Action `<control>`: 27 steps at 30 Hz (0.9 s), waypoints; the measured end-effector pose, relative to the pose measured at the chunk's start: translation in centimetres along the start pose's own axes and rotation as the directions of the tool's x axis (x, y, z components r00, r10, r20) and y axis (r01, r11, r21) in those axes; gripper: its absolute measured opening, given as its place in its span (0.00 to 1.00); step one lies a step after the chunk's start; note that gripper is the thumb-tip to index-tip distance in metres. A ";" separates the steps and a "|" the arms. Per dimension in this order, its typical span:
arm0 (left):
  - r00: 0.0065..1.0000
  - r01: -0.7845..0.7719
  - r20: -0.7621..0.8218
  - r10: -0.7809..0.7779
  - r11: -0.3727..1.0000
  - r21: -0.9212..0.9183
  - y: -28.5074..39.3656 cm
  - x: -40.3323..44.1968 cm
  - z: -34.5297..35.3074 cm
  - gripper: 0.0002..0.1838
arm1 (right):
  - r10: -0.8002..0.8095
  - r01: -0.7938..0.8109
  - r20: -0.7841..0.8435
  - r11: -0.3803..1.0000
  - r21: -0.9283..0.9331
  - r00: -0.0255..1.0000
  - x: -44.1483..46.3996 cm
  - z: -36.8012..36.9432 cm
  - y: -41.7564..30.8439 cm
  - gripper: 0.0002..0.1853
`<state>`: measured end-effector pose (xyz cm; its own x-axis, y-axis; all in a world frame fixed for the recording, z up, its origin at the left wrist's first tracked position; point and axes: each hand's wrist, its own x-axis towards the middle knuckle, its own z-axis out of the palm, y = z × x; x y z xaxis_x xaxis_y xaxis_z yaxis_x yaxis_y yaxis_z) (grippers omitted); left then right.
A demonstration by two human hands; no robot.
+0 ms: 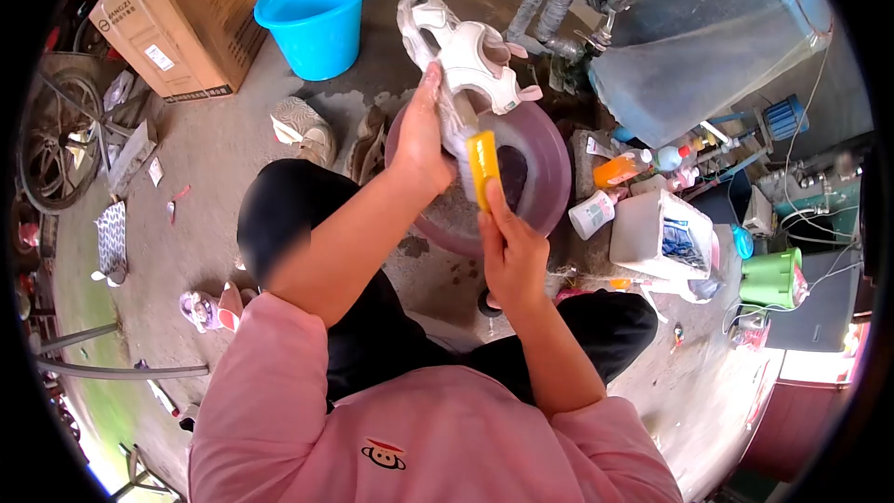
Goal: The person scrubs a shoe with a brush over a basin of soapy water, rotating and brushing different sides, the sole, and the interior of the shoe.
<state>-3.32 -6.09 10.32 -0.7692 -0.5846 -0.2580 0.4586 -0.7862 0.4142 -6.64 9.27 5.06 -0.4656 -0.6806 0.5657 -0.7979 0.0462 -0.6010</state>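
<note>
A white sandal [480, 61] is gripped in my left hand [426, 135], tilted on its side above a purple basin [549, 163]. Yellow-backed and pale-bristled, a scrubbing brush [484, 168] sits in my right hand [514, 251], fingers closed on its lower end. The bristles appear to press against the sandal's sole. Water with some suds lies in the basin, partly hidden behind my hands and the brush. A beige shoe [303, 130] stands on the ground left of the basin, with another shoe [366, 144] right beside it.
A blue bucket [317, 23] and a cardboard box [182, 23] stand at the upper left. At right are a white container [643, 237], an orange bottle [622, 168], a white bottle [593, 214] and a green bucket [771, 278]. Wrapped pipes with a tap [605, 23] rise behind the basin.
</note>
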 end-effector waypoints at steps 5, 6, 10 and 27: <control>0.998 0.049 0.017 -0.053 0.979 0.200 -3.5 -0.2 -1.2 0.25 | 0.039 -0.039 0.009 0.999 -0.002 0.999 5.1 0.0 -1.3 0.20; 0.996 0.082 0.023 -0.087 0.981 0.177 -3.6 -0.1 -1.6 0.26 | 0.060 -0.059 0.022 0.998 -0.011 0.998 5.6 0.0 -1.3 0.19; 0.990 -0.002 0.139 -0.001 1.000 0.021 0.7 -0.8 0.0 0.24 | 0.033 -0.034 0.092 0.999 0.015 0.995 1.9 -0.4 -1.1 0.20; 0.992 0.004 0.127 -0.012 0.998 0.062 -1.8 -1.3 0.4 0.24 | -0.002 0.001 0.022 1.000 0.028 1.000 3.5 -0.2 -1.7 0.20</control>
<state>-3.27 -3.81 10.23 -0.8247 -0.5452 -0.1501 0.4273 -0.7747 0.4662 -7.00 6.92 8.16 -0.4555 -0.6966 0.5542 -0.7873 0.0247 -0.6160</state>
